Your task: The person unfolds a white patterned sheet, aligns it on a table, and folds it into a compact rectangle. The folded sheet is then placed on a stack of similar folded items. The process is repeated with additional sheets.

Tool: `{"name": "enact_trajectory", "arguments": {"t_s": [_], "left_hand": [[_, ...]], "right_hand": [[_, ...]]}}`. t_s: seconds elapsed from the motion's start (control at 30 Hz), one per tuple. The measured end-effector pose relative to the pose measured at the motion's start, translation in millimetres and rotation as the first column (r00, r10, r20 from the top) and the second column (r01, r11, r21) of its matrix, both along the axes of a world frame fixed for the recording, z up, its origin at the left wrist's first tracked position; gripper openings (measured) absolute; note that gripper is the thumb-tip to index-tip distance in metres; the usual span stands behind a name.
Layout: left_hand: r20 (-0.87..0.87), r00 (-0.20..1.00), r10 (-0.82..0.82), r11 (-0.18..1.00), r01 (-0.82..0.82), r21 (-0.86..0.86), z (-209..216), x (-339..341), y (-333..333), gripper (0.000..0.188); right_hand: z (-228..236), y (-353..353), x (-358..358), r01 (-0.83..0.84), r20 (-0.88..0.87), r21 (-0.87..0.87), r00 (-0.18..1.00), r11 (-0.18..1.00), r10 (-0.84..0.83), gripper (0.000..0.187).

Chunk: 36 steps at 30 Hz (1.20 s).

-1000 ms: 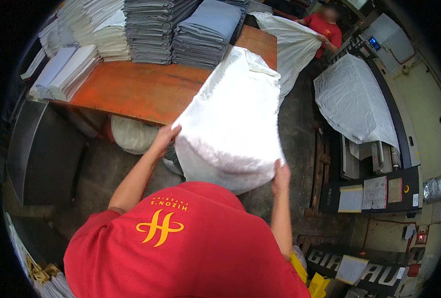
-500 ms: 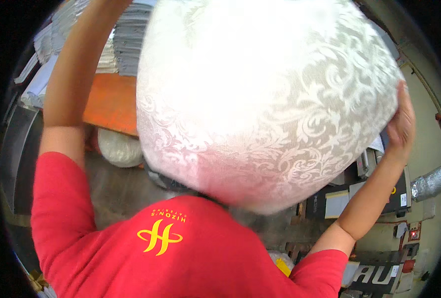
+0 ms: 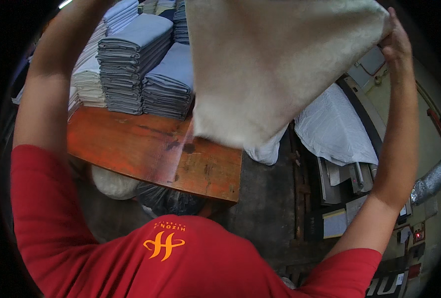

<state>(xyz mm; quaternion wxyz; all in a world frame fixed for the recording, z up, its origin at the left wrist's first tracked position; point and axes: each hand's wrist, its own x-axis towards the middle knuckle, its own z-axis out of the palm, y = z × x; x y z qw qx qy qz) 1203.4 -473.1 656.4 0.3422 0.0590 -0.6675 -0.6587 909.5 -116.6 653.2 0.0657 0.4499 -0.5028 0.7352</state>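
Off-white fabric sheet (image 3: 275, 69) hangs from the right hand's grip (image 3: 396, 44), clamped at a corner, its lower edge slanting down leftward toward the orange-brown wooden tabletop (image 3: 126, 149); its long axis, cropped above, cannot be told, nor the out-of-view left hand's hold.

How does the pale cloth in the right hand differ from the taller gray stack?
The pale cloth is spread open; the taller gray stack is folded in layers. The pale cloth is raised, gripped by the right hand; the taller gray stack rests on the table. The pale cloth looks beige, the taller gray stack bluish-gray. Both appear to be fabric.
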Motion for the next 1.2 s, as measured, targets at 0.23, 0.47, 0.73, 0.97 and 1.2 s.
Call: {"name": "enact_trajectory", "arguments": {"t_s": [0.23, 0.47, 0.73, 0.97, 1.2], "left_hand": [[-0.07, 0.998, 0.004, 0.96, -0.023, -0.281, -104, 68, 41, 0.044], [0.57, 0.754, 0.327, 0.894, -0.441, 0.071, -495, 169, 183, 0.043], [0.689, 0.721, 0.08, 0.992, -0.128, 0.019, -694, 235, 251, 0.027], [0.748, 0.533, 0.396, 0.917, -0.189, -0.35, -673, 192, 196, 0.033], [0.698, 0.466, 0.544, 0.826, -0.152, -0.543, -663, 59, 101, 0.041]], "right_hand": [[-101, 59, 48, 0.04, -0.126, 0.256, 0.992, 0.966, -0.008, 0.041], [-467, 137, 143, -0.114, 0.49, 0.681, 0.805, 0.723, -0.334, 0.037], [-695, 208, 214, -0.293, 0.462, 0.826, 0.841, 0.482, -0.282, 0.024], [-726, 199, 189, -0.088, 0.367, 0.825, 0.834, 0.558, -0.412, 0.032], [-691, 91, 103, 0.336, -0.051, 0.791, 0.869, 0.511, -0.493, 0.03]]}}
